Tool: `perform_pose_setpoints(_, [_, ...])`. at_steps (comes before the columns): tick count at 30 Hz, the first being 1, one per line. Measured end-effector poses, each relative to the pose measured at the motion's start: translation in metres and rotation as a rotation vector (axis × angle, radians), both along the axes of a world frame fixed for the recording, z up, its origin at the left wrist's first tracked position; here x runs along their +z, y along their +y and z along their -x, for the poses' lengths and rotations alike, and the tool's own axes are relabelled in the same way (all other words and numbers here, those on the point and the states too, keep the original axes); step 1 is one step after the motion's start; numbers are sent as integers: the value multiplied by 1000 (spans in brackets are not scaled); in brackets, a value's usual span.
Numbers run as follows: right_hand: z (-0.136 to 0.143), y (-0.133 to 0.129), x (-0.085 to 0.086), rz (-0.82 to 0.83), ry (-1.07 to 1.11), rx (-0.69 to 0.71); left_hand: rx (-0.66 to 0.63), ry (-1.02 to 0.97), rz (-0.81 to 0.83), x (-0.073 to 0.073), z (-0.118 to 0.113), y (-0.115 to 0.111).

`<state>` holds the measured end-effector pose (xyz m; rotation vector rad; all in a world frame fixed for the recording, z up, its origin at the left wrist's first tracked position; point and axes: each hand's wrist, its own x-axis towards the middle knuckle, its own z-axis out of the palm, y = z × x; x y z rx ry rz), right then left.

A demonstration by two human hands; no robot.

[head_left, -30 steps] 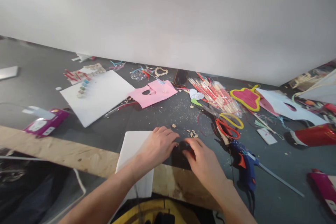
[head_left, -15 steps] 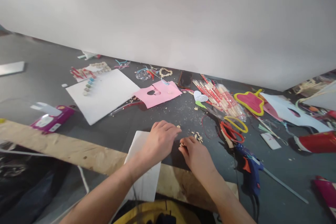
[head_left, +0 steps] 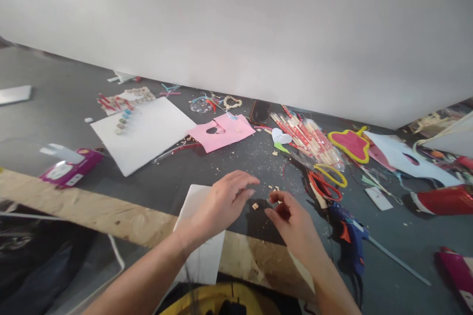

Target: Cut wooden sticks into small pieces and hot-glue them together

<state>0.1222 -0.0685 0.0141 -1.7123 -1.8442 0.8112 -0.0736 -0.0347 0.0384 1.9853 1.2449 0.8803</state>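
A little cluster of cut wooden bits [head_left: 255, 205] lies on the dark tabletop in the gap between my hands. My left hand [head_left: 229, 200] hovers to the left of it, thumb and fingers apart, with nothing visible in its grasp. On the other side is my right hand [head_left: 291, 217], curved with its thumb and index finger separated, also holding nothing I can see. Just past the right fingertips are more short wooden pieces [head_left: 274, 188], partly hidden by that hand. Under my left forearm, a folded white sheet [head_left: 201, 263] overhangs the table's front edge.
Scissors [head_left: 325, 184] and a blue glue gun [head_left: 353, 238] lie to the right. Beyond them is a red can [head_left: 443, 200]. Packed chopsticks [head_left: 308, 138], a phone [head_left: 260, 111], pink paper [head_left: 221, 133] and white board [head_left: 144, 133] lie farther back, before a white panel [head_left: 236, 29].
My hands have moved apart, the right one shifting rightward and its pinch loosening. The small wooden bits that were at its fingertips now lie on the table between the hands.
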Motion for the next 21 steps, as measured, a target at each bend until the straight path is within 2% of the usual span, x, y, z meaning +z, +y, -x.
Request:
perform_pose_setpoints(3, [3,-3,10,60,261,-75,10,-168,185,0,-7,-1])
perform_pose_setpoints(5, [9,-5,14,85,409,-74,4,-309,320,0,-12,-1])
perform_pose_setpoints(9, [22,-5,17,134,472,-13,-44,-540,510,-1,-20,-5])
perform_pose_setpoints(12, [26,-5,18,149,413,-1,-18,-557,494,-2,-22,-7])
perform_pose_setpoints(16, [14,-9,19,95,307,8,76,-451,408,-2,-17,-5])
perform_pose_setpoints(21, [-18,-11,17,-48,234,-146,230,-290,182,-5,0,3])
